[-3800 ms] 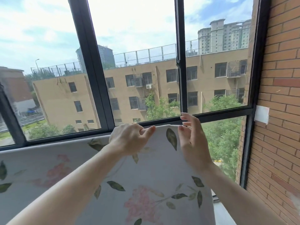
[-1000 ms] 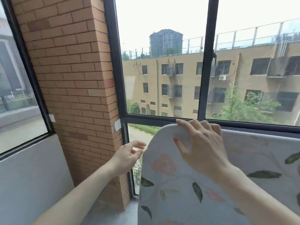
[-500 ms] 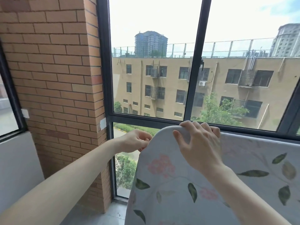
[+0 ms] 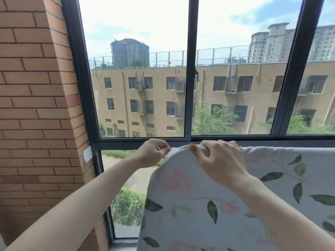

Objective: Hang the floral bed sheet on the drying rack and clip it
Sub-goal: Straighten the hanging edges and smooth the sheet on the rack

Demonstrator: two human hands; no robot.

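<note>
The floral bed sheet (image 4: 226, 205), white with pink flowers and green leaves, hangs draped over a rail that the cloth hides, in front of the window. Its left end lies just right of centre. My left hand (image 4: 154, 153) pinches the sheet's top left corner with curled fingers. My right hand (image 4: 219, 160) grips the folded top edge a little to the right, thumb in front and fingers over the back. No clip shows in either hand. The drying rack itself is hidden under the sheet.
A dark-framed window (image 4: 188, 138) fills the view straight ahead, with a tan building and trees outside. A brick pillar (image 4: 39, 115) stands close on the left, with a small white tag (image 4: 88, 154) on its edge.
My left hand has moved right and up and has taken hold of the sheet's corner. The right hand stays gripping the top edge. The view has swung slightly right.
</note>
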